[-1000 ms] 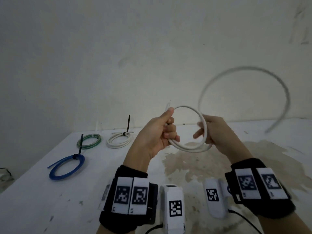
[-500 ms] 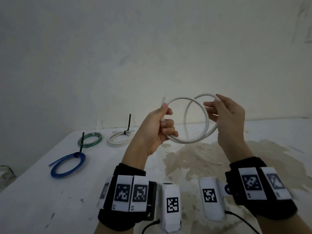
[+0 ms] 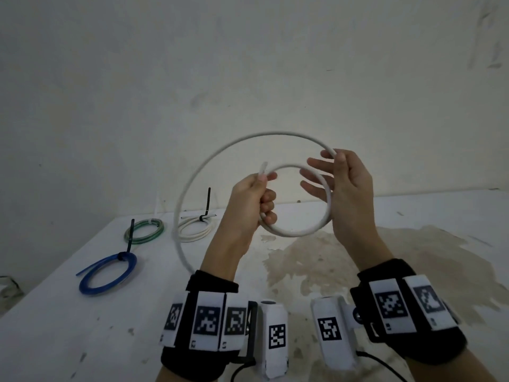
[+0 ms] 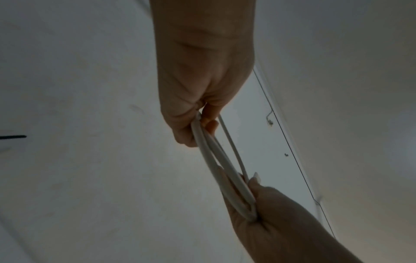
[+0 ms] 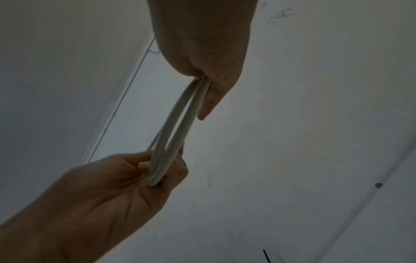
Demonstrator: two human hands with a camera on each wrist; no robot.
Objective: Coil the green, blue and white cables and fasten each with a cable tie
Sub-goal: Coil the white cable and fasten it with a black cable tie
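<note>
I hold a loose white cable (image 3: 242, 142) up above the white table (image 3: 68, 334). My left hand (image 3: 264, 194) grips a small loop of it, with one cable end poking up past the thumb. My right hand (image 3: 334, 158) pinches the cable between thumb and forefinger at the loop's upper right, its other fingers spread. From there a wide outer turn arcs over the top and down the left side, vanishing behind my left wrist. In the left wrist view, the left hand (image 4: 198, 110) and right hand (image 4: 265, 210) hold the cable's turns (image 4: 216, 156) edge-on. The right wrist view shows the same turns (image 5: 180, 121).
Three coils, each fastened with a black tie, lie at the table's far left: a green one (image 3: 144, 230), a white one (image 3: 195, 228) and a blue one (image 3: 110, 272) nearer me. A brown stain (image 3: 344, 257) covers the table's middle. A plain wall stands close behind.
The cable's free length, first swinging high on the right, has come over the top to form a wide turn on the left. My right hand has risen and shifted its hold.
</note>
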